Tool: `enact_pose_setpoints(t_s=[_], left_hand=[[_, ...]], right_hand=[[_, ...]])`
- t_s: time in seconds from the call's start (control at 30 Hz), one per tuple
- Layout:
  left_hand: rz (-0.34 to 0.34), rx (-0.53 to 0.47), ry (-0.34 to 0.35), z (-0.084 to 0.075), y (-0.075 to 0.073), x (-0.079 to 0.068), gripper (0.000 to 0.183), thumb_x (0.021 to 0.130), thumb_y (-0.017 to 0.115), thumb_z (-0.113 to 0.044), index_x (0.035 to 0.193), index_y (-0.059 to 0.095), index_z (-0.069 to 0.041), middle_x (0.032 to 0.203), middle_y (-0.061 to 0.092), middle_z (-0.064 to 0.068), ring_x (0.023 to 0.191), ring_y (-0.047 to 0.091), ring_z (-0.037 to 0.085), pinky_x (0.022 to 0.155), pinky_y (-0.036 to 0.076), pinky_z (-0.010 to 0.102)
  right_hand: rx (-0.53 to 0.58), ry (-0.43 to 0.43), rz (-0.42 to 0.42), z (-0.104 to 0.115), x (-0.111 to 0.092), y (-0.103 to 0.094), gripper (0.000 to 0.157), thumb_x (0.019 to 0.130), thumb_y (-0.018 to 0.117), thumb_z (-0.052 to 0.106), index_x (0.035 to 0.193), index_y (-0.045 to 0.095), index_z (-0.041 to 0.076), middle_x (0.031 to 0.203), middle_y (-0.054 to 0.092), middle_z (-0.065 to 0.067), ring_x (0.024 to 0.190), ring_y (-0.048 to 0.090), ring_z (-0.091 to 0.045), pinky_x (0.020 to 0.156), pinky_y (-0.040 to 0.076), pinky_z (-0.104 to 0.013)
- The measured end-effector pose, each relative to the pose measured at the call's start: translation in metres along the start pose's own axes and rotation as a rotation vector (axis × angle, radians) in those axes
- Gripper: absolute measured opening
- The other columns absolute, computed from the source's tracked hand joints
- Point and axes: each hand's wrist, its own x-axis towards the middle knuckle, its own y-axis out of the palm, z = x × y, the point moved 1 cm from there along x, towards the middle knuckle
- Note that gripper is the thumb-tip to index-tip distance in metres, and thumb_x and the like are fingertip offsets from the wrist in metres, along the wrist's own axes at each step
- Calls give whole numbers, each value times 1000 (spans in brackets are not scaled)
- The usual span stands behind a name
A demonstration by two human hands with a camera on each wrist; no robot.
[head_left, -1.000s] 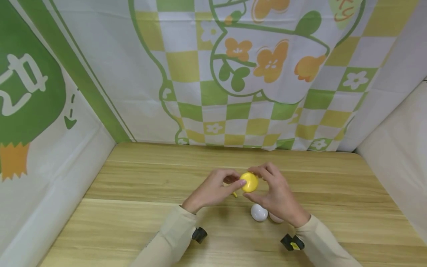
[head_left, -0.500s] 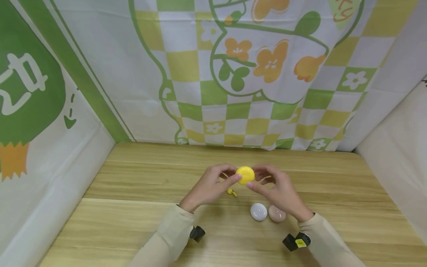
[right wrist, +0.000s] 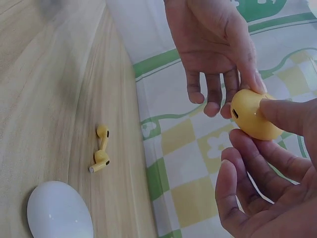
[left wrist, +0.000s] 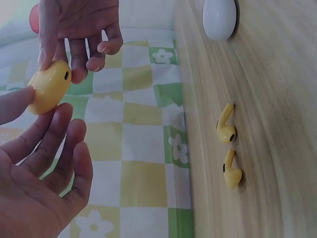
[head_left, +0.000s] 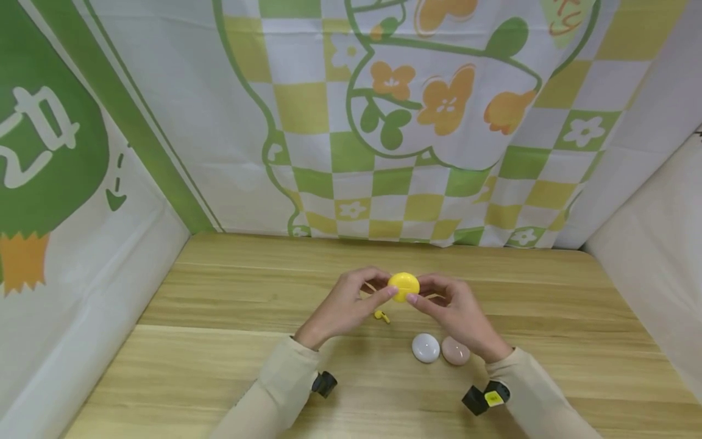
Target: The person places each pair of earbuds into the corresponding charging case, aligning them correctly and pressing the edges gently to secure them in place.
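Above the table, both hands hold a round, glossy yellow earbud charging case, its lid closed. My left hand pinches its left side, thumb on the face and fingers behind. My right hand pinches the right side in the same manner. A small dark charging port shows on the yellow case in the left wrist view. On the table below lie two yellow earbuds, one earbud close beside the other earbud; in the head view the earbuds sit just under the hands.
A white rounded case and a pale pink rounded case lie side by side on the wooden table, near the right forearm. A patterned cloth hangs behind the table's back edge.
The yellow case has shifted slightly left and away, turning so its lid seam shows. My right thumb has moved from beneath the case onto its face. The earbud has come into fuller view.
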Motion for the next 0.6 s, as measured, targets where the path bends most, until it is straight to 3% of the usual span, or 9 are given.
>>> enact_pose_setpoints(t_s=[0.17,0.4,0.6], left_hand=[[12,36,5,-3,-2,0,29,102,64,-31,120,69,-8,109,69,-3,100,62,12,93,50,39],[-9,34,25,-8,-3,4,28,100,66,-32,116,70,-9,108,70,-2,100,62,13,95,50,47],[-14,35,25,-11,-3,6,25,101,65,-30,111,71,-8,103,70,-2,98,63,14,94,50,44]], right_hand=[[-9,-22,-16,-1,-1,0,26,96,73,21,117,70,6,108,72,-6,100,67,-25,85,57,-32],[13,-74,-24,-1,-2,2,23,95,74,16,115,72,6,106,73,-6,96,69,-23,82,57,-31],[3,-119,-25,-2,-2,2,22,95,74,14,116,73,8,105,73,-4,95,68,-21,82,57,-32]])
